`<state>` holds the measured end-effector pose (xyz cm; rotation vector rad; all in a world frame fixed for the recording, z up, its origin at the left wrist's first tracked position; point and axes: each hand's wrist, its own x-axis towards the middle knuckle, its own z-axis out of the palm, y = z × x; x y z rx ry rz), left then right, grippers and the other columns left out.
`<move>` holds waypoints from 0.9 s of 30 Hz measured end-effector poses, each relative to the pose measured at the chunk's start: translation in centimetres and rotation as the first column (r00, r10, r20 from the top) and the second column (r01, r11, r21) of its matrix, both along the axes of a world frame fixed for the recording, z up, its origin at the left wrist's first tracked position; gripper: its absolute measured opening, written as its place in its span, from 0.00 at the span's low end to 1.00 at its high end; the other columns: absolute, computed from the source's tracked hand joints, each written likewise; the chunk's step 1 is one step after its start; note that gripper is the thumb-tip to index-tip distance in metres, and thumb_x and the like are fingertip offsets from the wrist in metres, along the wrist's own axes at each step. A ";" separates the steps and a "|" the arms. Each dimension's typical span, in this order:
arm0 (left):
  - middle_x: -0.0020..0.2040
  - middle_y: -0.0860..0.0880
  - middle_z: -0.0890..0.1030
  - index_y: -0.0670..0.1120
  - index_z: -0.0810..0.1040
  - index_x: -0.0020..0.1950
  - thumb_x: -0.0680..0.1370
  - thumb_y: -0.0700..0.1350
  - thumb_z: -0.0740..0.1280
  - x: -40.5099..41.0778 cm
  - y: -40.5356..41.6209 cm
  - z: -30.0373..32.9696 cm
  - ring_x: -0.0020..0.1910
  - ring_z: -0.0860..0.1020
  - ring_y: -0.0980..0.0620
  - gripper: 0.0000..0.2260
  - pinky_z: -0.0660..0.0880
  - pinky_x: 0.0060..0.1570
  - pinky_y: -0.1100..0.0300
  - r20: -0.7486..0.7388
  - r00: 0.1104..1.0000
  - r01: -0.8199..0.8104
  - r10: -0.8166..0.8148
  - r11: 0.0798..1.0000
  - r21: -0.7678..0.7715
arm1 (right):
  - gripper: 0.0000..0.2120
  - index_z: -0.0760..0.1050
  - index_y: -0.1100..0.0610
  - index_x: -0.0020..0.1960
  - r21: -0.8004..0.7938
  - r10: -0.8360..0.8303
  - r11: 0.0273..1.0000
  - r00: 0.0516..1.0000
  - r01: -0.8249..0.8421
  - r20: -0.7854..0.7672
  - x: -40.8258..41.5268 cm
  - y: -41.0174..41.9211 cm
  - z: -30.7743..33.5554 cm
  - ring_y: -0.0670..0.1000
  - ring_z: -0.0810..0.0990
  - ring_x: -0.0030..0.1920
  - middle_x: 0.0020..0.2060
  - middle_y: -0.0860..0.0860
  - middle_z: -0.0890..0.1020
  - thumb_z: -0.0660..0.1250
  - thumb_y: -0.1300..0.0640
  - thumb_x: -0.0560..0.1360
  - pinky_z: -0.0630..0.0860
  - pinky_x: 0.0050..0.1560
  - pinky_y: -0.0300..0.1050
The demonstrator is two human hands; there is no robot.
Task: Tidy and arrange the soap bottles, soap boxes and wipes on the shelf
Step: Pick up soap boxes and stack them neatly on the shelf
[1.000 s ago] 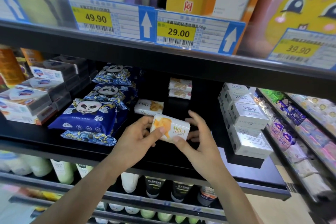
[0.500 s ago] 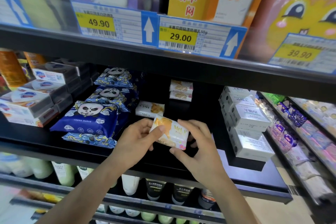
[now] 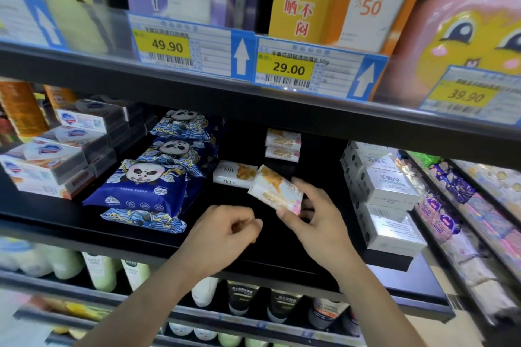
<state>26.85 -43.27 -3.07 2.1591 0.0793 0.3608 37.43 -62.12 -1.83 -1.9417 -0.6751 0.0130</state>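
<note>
- The small white soap box with an orange-yellow print (image 3: 277, 191) is at the middle of the frame, tilted, held just above the black shelf (image 3: 56, 222) and just right of a matching white soap box (image 3: 234, 175) that lies flat there.
- The right hand (image 3: 318, 222) holds it alone: thumb at the near lower corner, fingers curled round the far side.
- The left hand (image 3: 222, 236), just below and left of the box, holds nothing; its fingers are loosely curled and clear of the box.
- Two more matching boxes (image 3: 282, 146) sit stacked deeper on the shelf, above centre.
- Blue panda-print wipe packs (image 3: 141, 186) lie in a row to the left; white-and-grey boxes (image 3: 386, 186) are stacked to the right.
- The step in hand looks like placing this box with its kind.
- The next move probably calls for levelling the box and setting it down square beside or in front of the flat one, print the same way round.
</note>
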 end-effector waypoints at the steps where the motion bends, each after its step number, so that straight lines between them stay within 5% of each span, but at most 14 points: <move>1: 0.30 0.46 0.74 0.43 0.76 0.36 0.81 0.55 0.67 0.0 -0.1 -0.1 0.30 0.72 0.50 0.19 0.69 0.35 0.56 -0.003 1.000 0.003 -0.003 0.999 0.048 | 0.29 0.72 0.43 0.74 -0.027 0.018 0.999 1.000 -0.017 0.010 0.4 0.6 0.4 0.35 0.78 0.55 0.60 0.41 0.77 0.77 0.54 0.76 0.74 0.53 0.27; 7: 0.28 0.45 0.71 0.42 0.70 0.34 0.77 0.55 0.64 -0.2 -0.2 -0.1 0.30 0.69 0.45 0.20 0.65 0.34 0.58 0.043 0.999 -0.010 0.006 0.996 0.091 | 0.23 0.75 0.45 0.64 -0.188 0.132 0.976 0.986 -0.111 0.100 1.9 4.5 2.4 0.33 0.78 0.45 0.50 0.43 0.78 0.80 0.54 0.73 0.74 0.44 0.28; 13: 0.24 0.53 0.64 0.49 0.64 0.30 0.76 0.51 0.64 -0.4 -0.2 -0.2 0.26 0.62 0.53 0.17 0.62 0.32 0.57 0.116 0.987 -0.117 0.111 0.992 0.053 | 0.20 0.79 0.51 0.59 -0.167 0.137 0.979 0.985 -0.118 0.106 2.1 6.6 0.1 0.32 0.77 0.43 0.58 0.47 0.72 0.81 0.59 0.71 0.76 0.45 0.30; 19: 0.23 0.53 0.65 0.48 0.65 0.30 0.75 0.52 0.64 -0.2 -0.1 -0.4 0.25 0.63 0.53 0.16 0.62 0.31 0.58 0.090 0.989 -0.123 0.118 0.991 0.050 | 0.16 0.81 0.48 0.55 -0.152 0.112 0.984 0.987 -0.093 0.117 2.0 7.1 -1.0 0.36 0.77 0.45 0.53 0.44 0.73 0.81 0.53 0.70 0.74 0.47 0.30; 24: 0.27 0.52 0.70 0.50 0.68 0.34 0.76 0.56 0.63 -0.2 -0.3 -0.5 0.29 0.68 0.52 0.15 0.64 0.31 0.58 0.116 0.984 -0.154 0.134 0.972 0.180 | 0.08 0.82 0.49 0.53 -0.089 -0.118 0.986 0.962 0.143 0.246 4.6 5.7 0.9 0.44 0.79 0.45 0.50 0.43 0.77 0.77 0.53 0.74 0.75 0.50 0.35; 27: 0.35 0.58 0.75 0.56 0.74 0.42 0.77 0.59 0.61 -0.2 -0.6 -0.5 0.41 0.73 0.59 0.10 0.65 0.38 0.68 0.165 0.982 -0.147 0.093 0.924 0.354 | 0.18 0.80 0.51 0.61 -0.177 -0.233 0.932 0.896 0.317 0.379 7.3 5.2 2.4 0.57 0.79 0.57 0.59 0.52 0.76 0.76 0.54 0.72 0.77 0.63 0.49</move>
